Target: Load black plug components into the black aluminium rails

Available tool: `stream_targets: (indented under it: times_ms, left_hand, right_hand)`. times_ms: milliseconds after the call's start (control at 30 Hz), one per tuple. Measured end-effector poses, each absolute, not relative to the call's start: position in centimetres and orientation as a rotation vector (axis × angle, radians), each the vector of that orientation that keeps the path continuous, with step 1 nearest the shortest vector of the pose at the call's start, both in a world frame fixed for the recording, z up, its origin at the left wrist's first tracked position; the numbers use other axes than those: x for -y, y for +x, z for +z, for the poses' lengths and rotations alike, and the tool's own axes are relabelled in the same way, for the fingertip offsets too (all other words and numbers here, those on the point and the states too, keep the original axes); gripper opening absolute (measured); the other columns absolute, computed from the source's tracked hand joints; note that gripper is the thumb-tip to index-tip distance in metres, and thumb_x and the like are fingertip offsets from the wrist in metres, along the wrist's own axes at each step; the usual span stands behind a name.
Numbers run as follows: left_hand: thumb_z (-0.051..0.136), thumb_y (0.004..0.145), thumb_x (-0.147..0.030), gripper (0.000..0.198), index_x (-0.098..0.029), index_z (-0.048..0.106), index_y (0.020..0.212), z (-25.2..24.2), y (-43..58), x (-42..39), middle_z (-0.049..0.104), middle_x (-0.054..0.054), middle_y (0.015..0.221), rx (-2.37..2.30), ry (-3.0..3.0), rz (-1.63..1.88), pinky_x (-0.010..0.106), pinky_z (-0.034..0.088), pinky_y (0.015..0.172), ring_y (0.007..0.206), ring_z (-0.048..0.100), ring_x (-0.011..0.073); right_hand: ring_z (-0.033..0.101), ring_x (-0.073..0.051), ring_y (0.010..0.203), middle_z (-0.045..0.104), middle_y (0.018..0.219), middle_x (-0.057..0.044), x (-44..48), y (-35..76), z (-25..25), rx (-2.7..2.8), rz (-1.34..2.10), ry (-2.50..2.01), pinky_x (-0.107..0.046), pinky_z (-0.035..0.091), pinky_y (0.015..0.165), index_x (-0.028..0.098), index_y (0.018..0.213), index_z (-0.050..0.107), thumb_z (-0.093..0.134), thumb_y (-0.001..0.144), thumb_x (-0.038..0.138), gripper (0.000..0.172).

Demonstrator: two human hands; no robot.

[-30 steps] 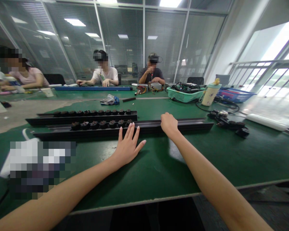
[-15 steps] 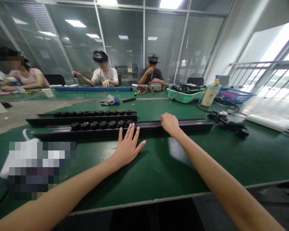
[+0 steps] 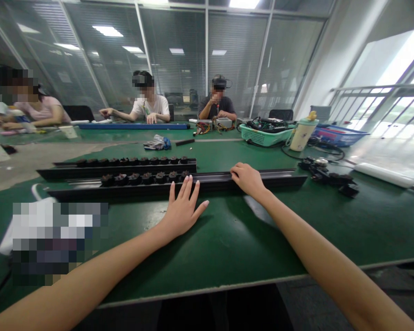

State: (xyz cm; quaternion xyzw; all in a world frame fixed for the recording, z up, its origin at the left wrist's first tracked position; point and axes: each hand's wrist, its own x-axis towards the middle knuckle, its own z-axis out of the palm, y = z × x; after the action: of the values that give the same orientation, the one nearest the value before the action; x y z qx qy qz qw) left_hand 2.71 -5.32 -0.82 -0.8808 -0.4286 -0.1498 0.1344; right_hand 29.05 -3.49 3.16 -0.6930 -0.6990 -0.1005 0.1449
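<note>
The near rail (image 3: 214, 182), long and black, lies across the desk (image 3: 210, 257) in front of the operator. Its left half carries a front row of dark parts (image 3: 146, 178); its right half extends beyond the right hand (image 3: 249, 178). The far rail (image 3: 124, 172) is shorter, lies roughly parallel just behind the near rail, and carries a back row of dark parts (image 3: 134, 161).

Left hand (image 3: 184, 207): palm down, fingers spread and released. The fingertips overlap the front edge of the near rail, beside the right end of the front row.

Right hand: positioned at the near rail, to the right of the front row. The fingers are bent over the rail channel. Their tips are hidden; whether they grasp an item or only bear on the rail cannot be told.

Surroundings: a cluster of loose black parts (image 3: 326, 176) lies beyond the right end of the near rail. Behind it stand a lidded cup (image 3: 301, 135), a green basket (image 3: 266, 138) filled with cables, and a blue basket (image 3: 345, 138). A grey-and-blue cloth item (image 3: 157, 143) and a short black bar (image 3: 185, 142) lie behind the far rail. Two co-workers (image 3: 152, 109) sit across the desk.
</note>
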Motion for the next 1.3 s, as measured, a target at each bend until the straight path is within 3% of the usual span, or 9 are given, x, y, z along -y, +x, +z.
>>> stream_targets:
  times_ms: [233, 467, 1300]
  left_hand:
    - [0.017, 0.105, -0.058, 0.075, -0.011, 0.026, 0.163, -0.7, 2.7, 5.3, 0.019, 0.019, 0.171, 1.249, -2.561, -0.406, 0.061, 0.005, 0.128, 0.161, 0.01, 0.0302]
    - [0.018, 0.106, -0.059, 0.075, -0.01, 0.026, 0.163, -0.6, 2.8, 5.4, 0.017, 0.019, 0.171, 1.255, -2.564, -0.401, 0.061, 0.005, 0.128, 0.161, 0.009, 0.03]
    - [0.019, 0.106, -0.058, 0.075, -0.01, 0.027, 0.163, -0.8, 2.8, 5.3, 0.018, 0.018, 0.172, 1.242, -2.537, -0.395, 0.06, 0.006, 0.128, 0.161, 0.01, 0.0306]
  right_hand:
    - [0.054, -0.023, 0.109, 0.066, 0.122, -0.012, 2.9, 30.0, 2.3, 2.132, -0.313, -1.858, -0.032, 0.04, 0.097, 0.015, 0.115, 0.071, 0.038, 0.104, 0.02, 0.035]
    - [0.051, -0.026, 0.111, 0.063, 0.122, -0.017, 2.6, 30.0, 1.9, 2.105, -0.343, -1.896, -0.034, 0.038, 0.095, 0.012, 0.116, 0.069, 0.036, 0.104, 0.016, 0.035]
    - [0.056, -0.028, 0.104, 0.068, 0.114, -0.016, 2.3, 30.9, 1.1, 2.126, -0.375, -1.709, -0.038, 0.042, 0.094, 0.014, 0.109, 0.067, 0.046, 0.104, 0.02, 0.023]
